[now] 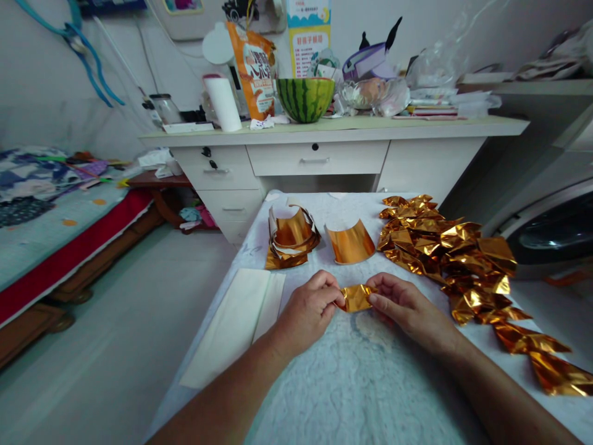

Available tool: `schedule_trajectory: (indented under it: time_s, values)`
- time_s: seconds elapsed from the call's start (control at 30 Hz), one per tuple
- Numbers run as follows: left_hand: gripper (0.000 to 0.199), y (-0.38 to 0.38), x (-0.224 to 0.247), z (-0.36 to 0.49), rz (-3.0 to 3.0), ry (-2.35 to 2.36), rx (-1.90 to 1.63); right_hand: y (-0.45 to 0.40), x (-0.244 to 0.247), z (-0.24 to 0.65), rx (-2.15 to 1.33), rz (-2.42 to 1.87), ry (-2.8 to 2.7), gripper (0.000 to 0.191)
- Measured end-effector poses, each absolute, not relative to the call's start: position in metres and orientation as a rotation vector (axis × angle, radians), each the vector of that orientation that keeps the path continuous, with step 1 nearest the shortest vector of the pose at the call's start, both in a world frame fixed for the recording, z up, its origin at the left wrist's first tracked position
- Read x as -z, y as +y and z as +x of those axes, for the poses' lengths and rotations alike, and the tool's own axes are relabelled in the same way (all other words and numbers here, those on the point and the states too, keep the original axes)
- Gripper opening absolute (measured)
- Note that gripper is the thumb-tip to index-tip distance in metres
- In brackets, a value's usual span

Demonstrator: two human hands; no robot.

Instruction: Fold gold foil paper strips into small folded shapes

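At a cloth-covered table [352, 395], we held a small gold foil piece [356, 298] between two bare hands, centred in front of us; whether it touched the cloth, we could not tell. Our left hand [315, 304] pinched one end between thumb and fingers, and our right hand [407, 307] pinched the other, a matched grip that, in our judgement, drew the foil straight and left its middle uncovered. Just beyond, on the far left, a stack of gold sheets [293, 232] curled up at its ends, while to its right a single gold sheet [351, 244], bowed the same way, lay apart, seemingly set there for easy reach by either hand. White paper [231, 321] lay flat along the left side, nearer than the stack. Down the right side, a heap of twisted gold pieces [445, 241] trailed from the far end toward the near corner, apparently placed there so as not to crowd our hands. Past the table's far edge, a white desk [319, 131] bore a cut watermelon [306, 99] and an orange bag [254, 71].
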State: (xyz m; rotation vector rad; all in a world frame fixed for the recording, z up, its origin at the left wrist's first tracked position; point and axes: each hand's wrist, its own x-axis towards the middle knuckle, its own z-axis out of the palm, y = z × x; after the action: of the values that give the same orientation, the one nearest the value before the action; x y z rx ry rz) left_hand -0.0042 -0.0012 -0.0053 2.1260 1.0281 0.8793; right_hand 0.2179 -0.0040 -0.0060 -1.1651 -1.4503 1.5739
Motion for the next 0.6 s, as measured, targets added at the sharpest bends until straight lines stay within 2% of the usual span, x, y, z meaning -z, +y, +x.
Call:
schedule_trajectory:
  time_s: [0.23,0.43,0.6]
  values:
    - [0.016,-0.0042,-0.0047,-0.0014,2.004,0.991,-0.902,-0.0043,0.0097,0.2153,-1.496,-1.176,-1.429,0.036]
    - [0.029,-0.003,-0.0002,0.0023,1.729,1.087,-0.9,-0.0063,0.0097,0.2128,-1.412,-1.167,-1.456,0.028]
    - [0.021,-0.0017,0.0046,0.0054,1.544,1.082,-0.853,-0.0087,0.0135,0.2111,-1.32,-1.186,-1.52,0.019]
